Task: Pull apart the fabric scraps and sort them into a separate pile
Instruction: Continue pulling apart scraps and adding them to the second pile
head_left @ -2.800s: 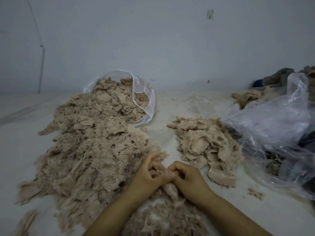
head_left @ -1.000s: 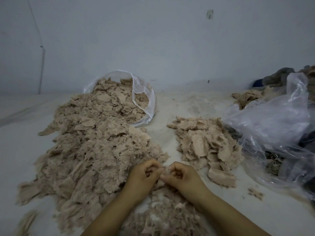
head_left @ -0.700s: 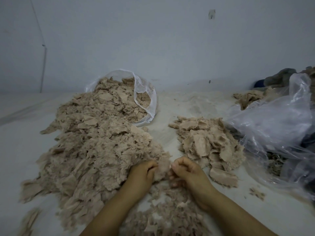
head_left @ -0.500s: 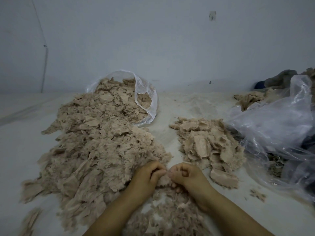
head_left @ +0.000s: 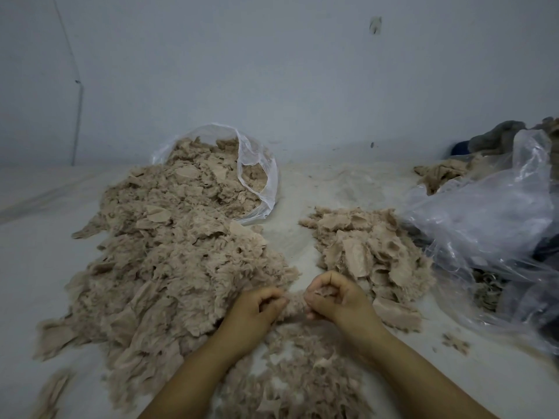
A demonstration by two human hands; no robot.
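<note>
Both hands worked at the near edge of the big pile of beige scraps. The left hand and right hand each had fingers curled, pinching opposite ends of one fuzzy scrap stretched between them. The sorted pile lay just beyond the right hand. A clear bag spilled scraps at the back; another bag sat at right. No writing or labels could be read anywhere.
</note>
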